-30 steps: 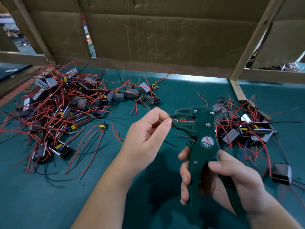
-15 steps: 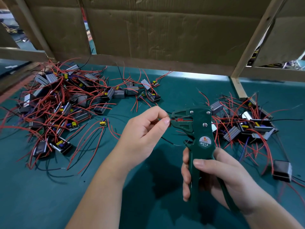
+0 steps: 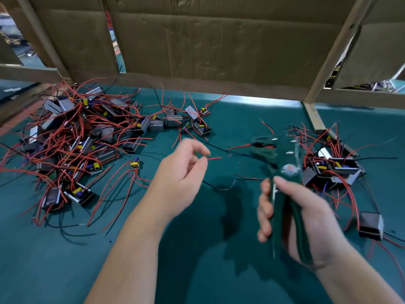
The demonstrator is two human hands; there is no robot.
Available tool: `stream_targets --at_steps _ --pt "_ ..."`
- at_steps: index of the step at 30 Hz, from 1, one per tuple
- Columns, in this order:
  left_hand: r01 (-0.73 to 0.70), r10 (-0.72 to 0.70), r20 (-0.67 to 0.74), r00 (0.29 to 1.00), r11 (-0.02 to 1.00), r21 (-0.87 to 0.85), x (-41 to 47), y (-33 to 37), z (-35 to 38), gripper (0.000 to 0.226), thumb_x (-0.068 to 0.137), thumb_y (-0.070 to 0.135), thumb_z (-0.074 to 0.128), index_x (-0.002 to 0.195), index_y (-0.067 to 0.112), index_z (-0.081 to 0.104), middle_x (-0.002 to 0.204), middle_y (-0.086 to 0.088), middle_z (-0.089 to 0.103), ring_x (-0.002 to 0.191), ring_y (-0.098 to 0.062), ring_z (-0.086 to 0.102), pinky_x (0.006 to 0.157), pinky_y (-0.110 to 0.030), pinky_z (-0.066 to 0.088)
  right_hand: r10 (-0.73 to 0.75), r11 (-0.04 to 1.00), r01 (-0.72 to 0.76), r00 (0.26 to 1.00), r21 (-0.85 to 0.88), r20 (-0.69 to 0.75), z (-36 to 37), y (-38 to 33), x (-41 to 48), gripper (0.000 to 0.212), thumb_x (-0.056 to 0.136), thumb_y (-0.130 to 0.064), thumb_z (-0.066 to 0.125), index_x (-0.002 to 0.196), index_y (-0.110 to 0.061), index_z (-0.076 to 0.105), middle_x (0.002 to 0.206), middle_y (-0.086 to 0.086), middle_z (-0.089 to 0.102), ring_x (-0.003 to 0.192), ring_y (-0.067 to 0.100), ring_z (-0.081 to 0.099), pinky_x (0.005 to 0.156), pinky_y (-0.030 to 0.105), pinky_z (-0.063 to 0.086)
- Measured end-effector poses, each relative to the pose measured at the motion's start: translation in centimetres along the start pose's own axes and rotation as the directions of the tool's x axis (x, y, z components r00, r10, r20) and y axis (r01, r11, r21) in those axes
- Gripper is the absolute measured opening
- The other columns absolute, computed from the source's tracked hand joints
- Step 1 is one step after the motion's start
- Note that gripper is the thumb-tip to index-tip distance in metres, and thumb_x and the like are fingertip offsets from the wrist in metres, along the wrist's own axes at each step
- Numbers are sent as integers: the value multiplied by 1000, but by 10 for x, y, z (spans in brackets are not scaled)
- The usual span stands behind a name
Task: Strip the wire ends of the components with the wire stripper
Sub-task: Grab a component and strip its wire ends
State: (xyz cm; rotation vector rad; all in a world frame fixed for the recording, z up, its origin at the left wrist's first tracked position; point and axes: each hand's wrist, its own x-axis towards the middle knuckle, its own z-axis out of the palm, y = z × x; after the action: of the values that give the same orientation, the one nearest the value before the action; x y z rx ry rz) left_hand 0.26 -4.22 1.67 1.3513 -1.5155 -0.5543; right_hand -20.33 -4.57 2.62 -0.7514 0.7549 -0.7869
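My right hand (image 3: 306,218) grips the handles of the green wire stripper (image 3: 282,194). Its motion-blurred head points up and left, and a red wire (image 3: 238,146) runs out of the jaws to the left. My left hand (image 3: 179,178) hovers left of the tool with thumb and forefinger slightly apart. A short red wire end (image 3: 214,158) sticks out at the forefinger tip; whether it is pinched is unclear. A large heap of components with red and black leads (image 3: 76,137) lies at the left. A smaller heap (image 3: 333,165) lies right of the stripper.
A green mat (image 3: 65,260) covers the table. Cardboard panels (image 3: 219,40) on a wooden frame close off the back, with a wooden post (image 3: 314,117) resting on the mat. One boxed component (image 3: 370,224) lies alone at the right edge. Loose black wire (image 3: 219,187) lies between my hands.
My left hand has pulled away leftward from the stripper jaws and its pinch has loosened. The stripper has moved right and tilted. The handles look squeezed closer.
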Motion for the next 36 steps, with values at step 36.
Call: stream_targets --at_steps 36 --pt "-43 44 -10 999 999 24 1 7 2 20 95 30 44 77 30 55 82 5 42 76 0 44 73 -8 33 130 974 -205 852 94 507 3 6 -5 54 74 -27 73 117 3 60 91 25 59 78 41 61 78 57 50"
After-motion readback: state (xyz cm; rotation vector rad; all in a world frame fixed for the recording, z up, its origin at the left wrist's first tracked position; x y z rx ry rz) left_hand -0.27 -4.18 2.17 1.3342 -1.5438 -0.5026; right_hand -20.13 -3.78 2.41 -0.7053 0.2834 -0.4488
